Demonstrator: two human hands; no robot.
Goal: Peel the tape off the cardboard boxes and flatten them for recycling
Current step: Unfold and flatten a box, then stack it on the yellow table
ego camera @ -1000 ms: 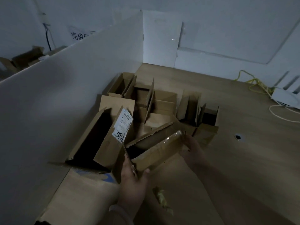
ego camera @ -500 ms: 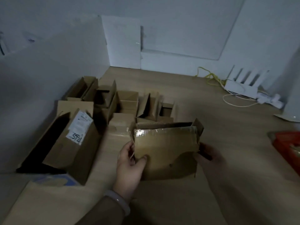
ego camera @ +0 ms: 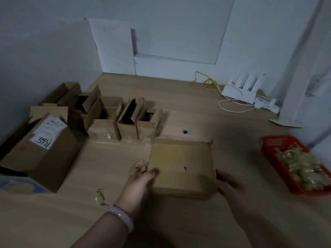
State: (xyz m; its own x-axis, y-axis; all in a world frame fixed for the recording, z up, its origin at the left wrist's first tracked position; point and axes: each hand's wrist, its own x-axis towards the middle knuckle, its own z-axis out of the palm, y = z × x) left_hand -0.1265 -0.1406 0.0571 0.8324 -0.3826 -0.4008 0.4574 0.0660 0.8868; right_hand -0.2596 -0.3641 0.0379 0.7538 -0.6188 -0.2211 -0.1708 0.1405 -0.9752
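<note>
A small brown cardboard box [ego camera: 180, 167] sits in front of me over the wooden table, broad face up. My left hand [ego camera: 139, 176] holds its left edge, thumb on top and fingers curled behind. My right hand [ego camera: 227, 183] grips the right edge, in shadow. A large open box [ego camera: 39, 154] with a white label lies on its side at the left. Several small open boxes [ego camera: 114, 119] stand in a row behind it. A crumpled bit of tape [ego camera: 99, 196] lies near my left wrist.
A red basket [ego camera: 270, 151] full of crumpled tape stands at the right. A white router [ego camera: 240, 92] with cables and a power strip sits at the back right by the wall. A small hole [ego camera: 185, 131] is in the table top. White partition boards enclose the left and back.
I lifted the small box out of the pile at the left and brought it to the middle in front of me, turning it so a plain face is up. My view swung to the right.
</note>
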